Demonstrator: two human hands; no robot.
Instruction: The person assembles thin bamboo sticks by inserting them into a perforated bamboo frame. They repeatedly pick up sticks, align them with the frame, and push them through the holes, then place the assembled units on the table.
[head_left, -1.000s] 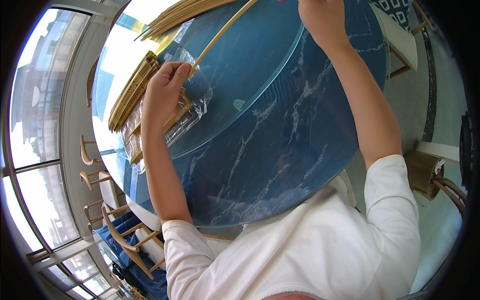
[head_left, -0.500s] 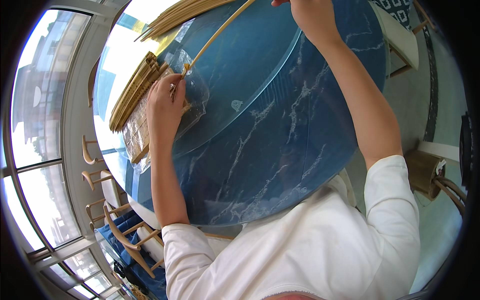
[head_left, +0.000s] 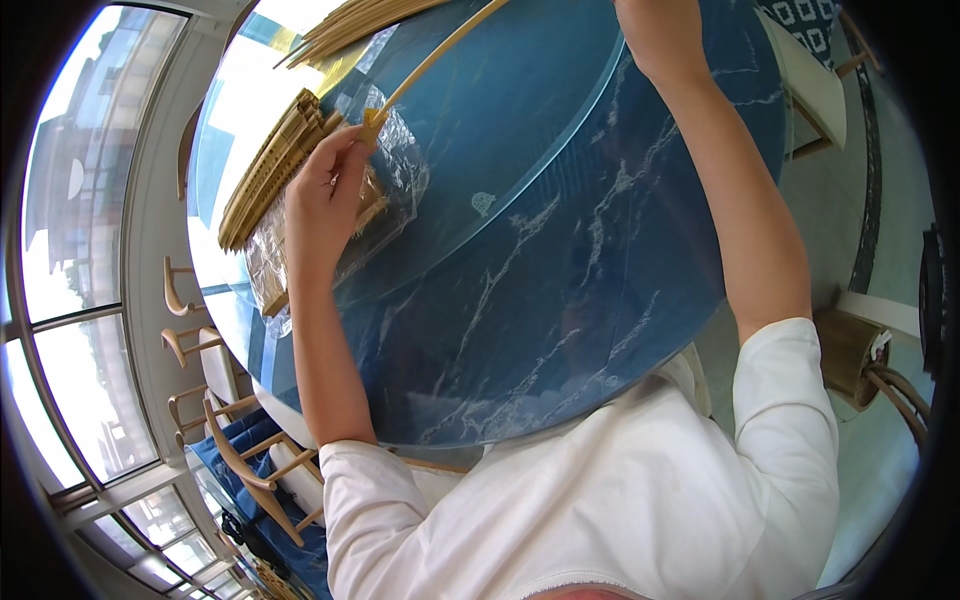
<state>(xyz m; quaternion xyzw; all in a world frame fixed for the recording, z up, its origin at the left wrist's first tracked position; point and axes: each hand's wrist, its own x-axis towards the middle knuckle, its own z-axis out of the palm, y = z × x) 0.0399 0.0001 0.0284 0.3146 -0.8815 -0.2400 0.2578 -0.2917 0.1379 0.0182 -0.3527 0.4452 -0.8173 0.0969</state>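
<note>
My left hand is over the left part of the round blue table, thumb and fingers pinched on the lower end of a long thin bamboo stick. A small yellowish flat piece shows at my fingertips there. The stick slants up to the right and leaves the upper edge. Beside and beneath this hand lie a bundle of bamboo strips and a crinkled clear plastic bag with light brown pieces in it. My right hand is cut off by the upper edge, its fingers out of sight.
Another bundle of thin sticks lies at the far side of the table. A glass turntable edge curves across the tabletop. Wooden chairs stand at the left, a pale chair at the far right, and a brown bin at the right.
My right hand has moved up and right, its fingers leaving the view. My left hand has shifted slightly up, and the yellowish piece at its fingertips shows more clearly.
</note>
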